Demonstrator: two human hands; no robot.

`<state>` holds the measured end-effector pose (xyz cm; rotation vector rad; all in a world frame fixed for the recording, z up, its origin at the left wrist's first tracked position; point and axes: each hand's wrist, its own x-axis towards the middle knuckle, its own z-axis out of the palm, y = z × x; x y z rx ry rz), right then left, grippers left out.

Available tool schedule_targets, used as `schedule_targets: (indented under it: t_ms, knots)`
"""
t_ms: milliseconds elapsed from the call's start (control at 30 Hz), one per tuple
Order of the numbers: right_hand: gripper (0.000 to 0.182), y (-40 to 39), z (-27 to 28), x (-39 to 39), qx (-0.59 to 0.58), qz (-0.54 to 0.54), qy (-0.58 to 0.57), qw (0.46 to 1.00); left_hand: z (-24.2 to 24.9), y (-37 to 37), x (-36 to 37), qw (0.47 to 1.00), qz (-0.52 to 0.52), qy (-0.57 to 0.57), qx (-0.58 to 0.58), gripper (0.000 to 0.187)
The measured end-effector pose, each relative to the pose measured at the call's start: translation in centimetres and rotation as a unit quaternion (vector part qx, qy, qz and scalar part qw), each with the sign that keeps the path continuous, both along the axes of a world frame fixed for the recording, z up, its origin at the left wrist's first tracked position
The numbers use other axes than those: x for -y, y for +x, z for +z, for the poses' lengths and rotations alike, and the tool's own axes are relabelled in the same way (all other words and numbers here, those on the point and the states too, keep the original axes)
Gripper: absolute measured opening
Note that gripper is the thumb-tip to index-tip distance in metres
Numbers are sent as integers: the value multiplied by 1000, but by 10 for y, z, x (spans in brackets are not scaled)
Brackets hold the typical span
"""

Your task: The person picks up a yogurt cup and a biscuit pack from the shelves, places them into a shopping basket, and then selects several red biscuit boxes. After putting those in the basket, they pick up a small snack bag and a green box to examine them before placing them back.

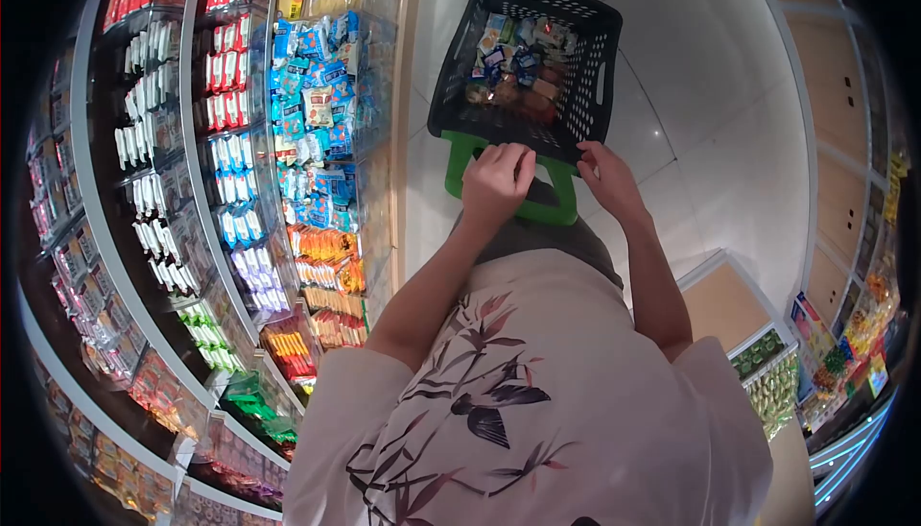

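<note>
A black perforated basket (606,94) stands in front of me, with several small wrapped packages (523,63) in it. Its green handle (547,211) hangs at the near side. My left hand (499,179) is over the left part of the handle, with its fingers curled; whether they grip anything is hidden. At the basket's near right corner is my right hand (606,176), its fingers bent and its thumb and index finger slightly apart, with nothing visible between them.
Shelves on the left hold rows of packaged snacks, among them blue packets (312,89) and orange packets (328,248). Pale floor tiles (710,94) lie under the basket. Wooden cabinets (830,142) and a display bin of wrapped items (772,392) are on the right.
</note>
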<state>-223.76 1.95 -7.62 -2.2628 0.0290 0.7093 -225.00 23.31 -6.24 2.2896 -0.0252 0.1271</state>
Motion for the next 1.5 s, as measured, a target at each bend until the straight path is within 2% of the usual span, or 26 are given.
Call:
schedule_targets:
  t_ms: [133, 233, 300, 433, 533, 633, 700, 800, 900, 1033, 1200, 1300, 1367, 1467, 1500]
  knots:
    - [29, -3, 7, -10, 35, -5, -33, 999, 3, -4, -1, 1000, -20, 13, -9, 5]
    - [31, 8, 7, -28, 11, 9, -7, 1000, -1, 0, 1, 1000, -11, 23, -1, 8]
    - [31, 21, 0, -36, -2, 79, 3, 997, 0, 0, -4, 1000, -17, 13, 6, 5]
    - [32, 52, -42, -48, 15, 207, 1, 978, 4, 3, 0, 995, 13, 36, -87, 7]
    - [34, 81, -68, -40, -7, 231, 25, 973, -1, 4, 4, 991, 52, 38, -114, 9]
    - [31, 107, -102, -18, -33, 264, 45, 963, -7, 9, 9, 990, 65, 82, -94, 16]
    - [29, 122, -133, 5, -38, 306, 37, 951, -5, 14, 11, 986, 53, 98, -121, 14]
    - [29, 153, -160, 52, -43, 457, -67, 886, -8, 18, 15, 984, 41, 110, -134, 14]
    - [31, 192, -165, 91, -49, 486, -108, 866, -9, 27, 16, 983, 24, 112, -142, 13]
    - [29, 227, -194, 120, -49, 444, -117, 887, -10, 33, 16, 980, 21, 116, -157, 14]
    - [28, 245, -251, 95, -46, 385, -76, 919, -16, 30, 13, 975, 15, 115, -188, 13]
    - [29, 250, -298, 50, -39, 445, -69, 892, -19, 27, 11, 974, 0, 114, -196, 16]
    - [32, 245, -343, 27, -22, 457, -34, 888, -21, 24, 10, 973, -9, 117, -199, 18]
    - [35, 251, -432, -7, -96, 537, -117, 830, -19, 25, 7, 969, -29, 127, -212, 20]
    - [35, 254, -470, -11, -117, 527, -121, 833, -19, 24, 6, 968, -27, 122, -217, 21]
